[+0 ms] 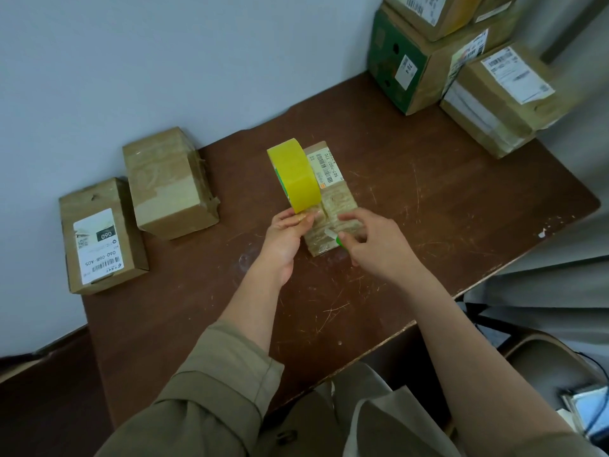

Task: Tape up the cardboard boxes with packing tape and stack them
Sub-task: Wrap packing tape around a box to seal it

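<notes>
A small flat cardboard box (333, 196) with a barcode label lies in the middle of the brown table (428, 192). My left hand (286, 235) pinches the lower edge of a yellow packing tape roll (293, 174), held upright over the box's left side. My right hand (372, 242) grips a green-handled cutter (336, 237) with its pale blade at the tape on the near end of the box.
Two cardboard boxes stand at the table's left: one with a white label (102, 235), one taped plain box (168, 183). A stack of several boxes (461, 61), one green, fills the far right corner. A chair (553, 364) sits at the lower right.
</notes>
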`<state>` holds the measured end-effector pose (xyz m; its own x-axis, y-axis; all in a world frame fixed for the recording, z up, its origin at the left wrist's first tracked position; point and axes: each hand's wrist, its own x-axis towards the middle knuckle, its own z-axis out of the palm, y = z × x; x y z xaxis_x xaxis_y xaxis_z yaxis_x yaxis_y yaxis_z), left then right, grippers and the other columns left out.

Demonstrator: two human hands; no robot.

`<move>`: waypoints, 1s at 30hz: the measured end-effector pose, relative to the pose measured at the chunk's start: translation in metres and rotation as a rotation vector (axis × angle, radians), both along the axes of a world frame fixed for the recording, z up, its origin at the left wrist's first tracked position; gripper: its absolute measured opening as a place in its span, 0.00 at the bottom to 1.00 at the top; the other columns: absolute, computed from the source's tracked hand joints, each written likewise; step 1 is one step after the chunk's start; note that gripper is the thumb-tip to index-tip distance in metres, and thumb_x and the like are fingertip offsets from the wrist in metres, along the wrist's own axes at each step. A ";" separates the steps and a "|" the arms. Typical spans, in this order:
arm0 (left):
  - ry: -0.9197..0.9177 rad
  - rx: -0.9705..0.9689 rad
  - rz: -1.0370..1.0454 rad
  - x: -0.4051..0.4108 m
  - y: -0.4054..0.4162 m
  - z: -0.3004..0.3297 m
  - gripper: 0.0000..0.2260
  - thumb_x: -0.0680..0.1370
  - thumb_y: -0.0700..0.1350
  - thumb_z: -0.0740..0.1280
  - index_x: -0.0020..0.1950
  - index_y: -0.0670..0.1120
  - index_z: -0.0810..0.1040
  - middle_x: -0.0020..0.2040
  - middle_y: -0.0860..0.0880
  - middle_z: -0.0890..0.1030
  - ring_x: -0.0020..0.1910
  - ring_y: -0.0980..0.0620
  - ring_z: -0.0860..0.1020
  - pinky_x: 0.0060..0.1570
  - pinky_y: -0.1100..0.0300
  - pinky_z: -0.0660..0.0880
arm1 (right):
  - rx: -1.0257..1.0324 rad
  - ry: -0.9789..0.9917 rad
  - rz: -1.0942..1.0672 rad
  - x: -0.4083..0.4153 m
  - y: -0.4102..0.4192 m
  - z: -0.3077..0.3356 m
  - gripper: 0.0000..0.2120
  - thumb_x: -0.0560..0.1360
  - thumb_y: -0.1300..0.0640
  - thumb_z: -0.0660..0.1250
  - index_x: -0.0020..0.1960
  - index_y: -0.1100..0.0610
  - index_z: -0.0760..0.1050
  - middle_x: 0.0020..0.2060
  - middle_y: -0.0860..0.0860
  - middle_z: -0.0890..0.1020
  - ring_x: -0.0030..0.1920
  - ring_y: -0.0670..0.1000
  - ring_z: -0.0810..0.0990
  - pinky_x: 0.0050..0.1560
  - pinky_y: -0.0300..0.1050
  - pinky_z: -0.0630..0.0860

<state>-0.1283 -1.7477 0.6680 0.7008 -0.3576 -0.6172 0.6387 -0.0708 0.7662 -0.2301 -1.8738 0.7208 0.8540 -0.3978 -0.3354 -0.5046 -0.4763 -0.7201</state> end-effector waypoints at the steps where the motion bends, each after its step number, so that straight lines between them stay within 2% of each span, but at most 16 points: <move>1: 0.002 0.007 0.000 0.000 0.000 -0.001 0.18 0.77 0.42 0.70 0.66 0.39 0.77 0.53 0.63 0.75 0.48 0.66 0.77 0.50 0.66 0.70 | 0.021 0.011 0.000 0.001 -0.001 0.000 0.11 0.80 0.55 0.67 0.61 0.53 0.74 0.31 0.43 0.78 0.36 0.45 0.79 0.41 0.35 0.73; 3: 0.013 0.017 -0.002 0.000 0.000 0.000 0.19 0.77 0.42 0.71 0.67 0.39 0.76 0.50 0.63 0.76 0.48 0.66 0.77 0.49 0.67 0.70 | 0.046 0.047 -0.015 0.002 -0.003 0.001 0.08 0.80 0.53 0.67 0.54 0.54 0.70 0.29 0.46 0.81 0.36 0.40 0.79 0.35 0.32 0.69; 5: 0.029 0.022 -0.004 0.000 -0.001 0.002 0.19 0.78 0.42 0.71 0.67 0.40 0.76 0.49 0.64 0.76 0.46 0.67 0.77 0.42 0.68 0.69 | 0.066 0.048 -0.057 0.001 -0.005 0.000 0.09 0.79 0.51 0.69 0.48 0.55 0.72 0.28 0.48 0.83 0.37 0.42 0.80 0.37 0.37 0.70; 7: 0.040 0.022 0.001 0.000 -0.001 0.003 0.19 0.78 0.42 0.70 0.68 0.40 0.75 0.49 0.64 0.76 0.45 0.68 0.77 0.40 0.69 0.69 | 0.131 0.038 -0.096 0.000 -0.006 -0.001 0.09 0.78 0.52 0.70 0.44 0.56 0.74 0.28 0.48 0.84 0.32 0.43 0.80 0.36 0.37 0.73; 9: 0.043 0.018 0.004 -0.001 -0.002 0.004 0.19 0.78 0.42 0.70 0.68 0.40 0.76 0.51 0.63 0.75 0.46 0.67 0.76 0.41 0.69 0.69 | 0.124 0.044 -0.088 0.000 -0.005 -0.002 0.09 0.77 0.53 0.71 0.42 0.56 0.74 0.28 0.48 0.84 0.27 0.41 0.75 0.31 0.33 0.69; 10: 0.044 0.015 0.006 -0.001 -0.002 0.004 0.19 0.78 0.42 0.71 0.67 0.40 0.76 0.51 0.63 0.75 0.47 0.67 0.76 0.41 0.68 0.68 | 0.115 0.046 -0.076 0.002 -0.005 -0.002 0.09 0.77 0.54 0.71 0.42 0.56 0.74 0.28 0.48 0.84 0.26 0.41 0.74 0.31 0.34 0.69; 13: 0.049 0.015 0.010 -0.002 -0.002 0.004 0.20 0.77 0.43 0.72 0.67 0.40 0.76 0.48 0.64 0.77 0.47 0.66 0.76 0.42 0.68 0.68 | 0.131 0.047 -0.055 0.009 -0.005 -0.003 0.10 0.77 0.56 0.70 0.40 0.57 0.73 0.27 0.49 0.84 0.30 0.44 0.78 0.38 0.45 0.76; 15: 0.050 0.016 0.017 -0.001 -0.002 0.003 0.20 0.77 0.43 0.72 0.67 0.40 0.76 0.49 0.64 0.76 0.48 0.66 0.76 0.42 0.68 0.68 | 0.143 0.053 -0.071 0.013 -0.005 -0.006 0.10 0.77 0.57 0.70 0.39 0.57 0.72 0.27 0.51 0.83 0.29 0.44 0.79 0.41 0.46 0.78; 18: 0.048 0.014 0.021 0.000 -0.002 0.001 0.20 0.76 0.43 0.72 0.67 0.41 0.76 0.50 0.64 0.76 0.48 0.66 0.76 0.43 0.68 0.68 | 0.165 0.068 -0.105 0.017 -0.006 -0.010 0.11 0.77 0.58 0.70 0.38 0.58 0.72 0.27 0.54 0.83 0.28 0.44 0.79 0.37 0.41 0.78; 20: 0.046 0.016 0.019 0.000 -0.003 0.001 0.20 0.76 0.43 0.72 0.67 0.41 0.76 0.48 0.64 0.76 0.47 0.67 0.76 0.43 0.68 0.68 | 0.216 0.076 -0.133 0.018 -0.007 -0.013 0.12 0.77 0.59 0.70 0.38 0.58 0.71 0.27 0.55 0.83 0.25 0.43 0.78 0.31 0.34 0.73; 22: 0.043 0.018 0.020 0.000 -0.003 0.002 0.20 0.76 0.42 0.72 0.67 0.41 0.76 0.47 0.65 0.77 0.46 0.67 0.77 0.43 0.68 0.69 | 0.279 0.079 -0.179 0.018 -0.007 -0.017 0.11 0.78 0.60 0.70 0.39 0.59 0.71 0.27 0.55 0.81 0.23 0.42 0.76 0.28 0.31 0.71; 27: 0.045 0.034 0.030 -0.001 -0.006 0.003 0.19 0.77 0.42 0.72 0.67 0.42 0.76 0.50 0.64 0.75 0.44 0.67 0.77 0.39 0.69 0.70 | 0.354 0.020 -0.335 0.016 -0.013 -0.025 0.09 0.77 0.61 0.70 0.41 0.60 0.72 0.26 0.52 0.81 0.26 0.44 0.78 0.31 0.36 0.75; 30: 0.044 0.035 0.043 0.000 -0.006 0.001 0.18 0.77 0.43 0.72 0.66 0.41 0.77 0.53 0.64 0.75 0.47 0.66 0.77 0.42 0.68 0.69 | 0.413 0.022 -0.299 0.015 -0.017 -0.022 0.12 0.78 0.62 0.70 0.38 0.59 0.71 0.25 0.53 0.81 0.26 0.45 0.78 0.31 0.34 0.74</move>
